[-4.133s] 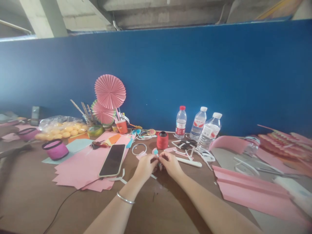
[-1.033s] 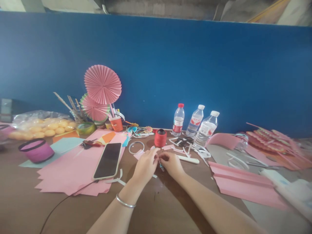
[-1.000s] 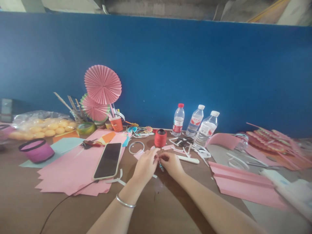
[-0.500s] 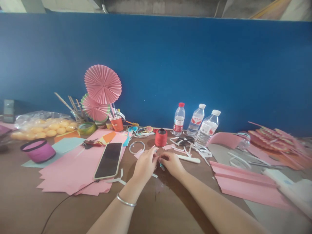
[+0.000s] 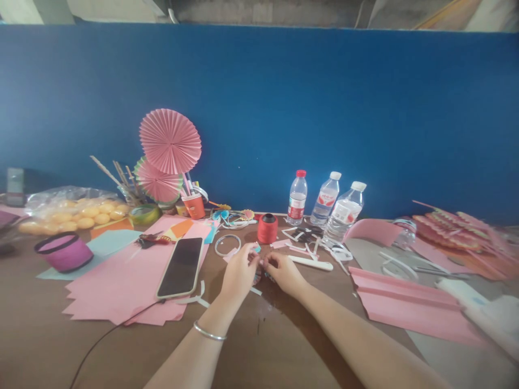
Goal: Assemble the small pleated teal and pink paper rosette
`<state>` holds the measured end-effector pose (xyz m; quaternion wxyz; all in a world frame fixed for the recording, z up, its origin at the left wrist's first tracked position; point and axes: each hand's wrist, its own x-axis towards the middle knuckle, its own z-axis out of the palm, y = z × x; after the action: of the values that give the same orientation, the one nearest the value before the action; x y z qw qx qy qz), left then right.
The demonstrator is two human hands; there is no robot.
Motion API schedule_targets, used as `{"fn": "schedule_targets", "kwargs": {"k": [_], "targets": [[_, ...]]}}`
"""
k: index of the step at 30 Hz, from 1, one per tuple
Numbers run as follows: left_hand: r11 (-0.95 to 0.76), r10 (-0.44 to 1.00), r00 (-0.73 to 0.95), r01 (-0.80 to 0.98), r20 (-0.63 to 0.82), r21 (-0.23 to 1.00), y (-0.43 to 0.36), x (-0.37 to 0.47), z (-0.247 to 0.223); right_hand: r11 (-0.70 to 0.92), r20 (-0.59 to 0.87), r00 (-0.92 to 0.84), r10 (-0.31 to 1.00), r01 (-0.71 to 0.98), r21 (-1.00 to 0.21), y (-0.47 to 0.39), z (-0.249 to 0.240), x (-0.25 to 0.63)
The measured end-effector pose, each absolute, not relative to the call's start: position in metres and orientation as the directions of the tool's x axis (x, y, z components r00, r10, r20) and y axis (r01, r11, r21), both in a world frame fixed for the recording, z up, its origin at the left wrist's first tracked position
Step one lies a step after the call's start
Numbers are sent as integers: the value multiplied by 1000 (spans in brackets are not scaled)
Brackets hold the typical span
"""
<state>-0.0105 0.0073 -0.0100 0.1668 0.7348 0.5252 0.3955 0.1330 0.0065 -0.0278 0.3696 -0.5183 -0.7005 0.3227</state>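
Note:
My left hand [image 5: 240, 270] is closed in a pinch around a small piece of pleated paper [image 5: 257, 277], mostly covered by the fingers. A light blue bit of it pokes out above the thumb, and striped folds show below. Close by on the right, my right hand [image 5: 285, 274] curls with thumb and forefinger together at the same paper; its fingertips are partly hidden. Just beyond both hands stands a red spool of thread [image 5: 267, 229] with a black top. A white-handled tool [image 5: 310, 263] lies beside my right hand.
Pink sheets [image 5: 121, 275] and a phone [image 5: 180, 268] lie to the left. Three water bottles [image 5: 297, 201] stand along the blue partition [image 5: 251, 108]. Paper strips and a tape ring [image 5: 227, 237] are scattered about. A folded pink sheet [image 5: 413, 308] is at the right.
My fingers have shifted slightly around the small paper, so its pleated folds show more below the left hand. Both hands stay in nearly the same place.

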Motion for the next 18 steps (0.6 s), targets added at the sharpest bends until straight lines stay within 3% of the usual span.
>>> {"fn": "schedule_targets", "kwargs": {"k": [4, 10, 18], "targets": [[-409, 852, 45, 681, 522, 608, 7, -14, -5, 235, 180, -162, 970, 456, -858, 7, -27, 132], [-520, 819, 282, 733, 500, 438, 0, -8, 0, 230, 196, -123, 973, 419, -878, 8, -27, 133], [-521, 845, 339, 693, 414, 498, 8, -8, -9, 235, 204, -119, 972, 395, -888, 10, -29, 134]]}}
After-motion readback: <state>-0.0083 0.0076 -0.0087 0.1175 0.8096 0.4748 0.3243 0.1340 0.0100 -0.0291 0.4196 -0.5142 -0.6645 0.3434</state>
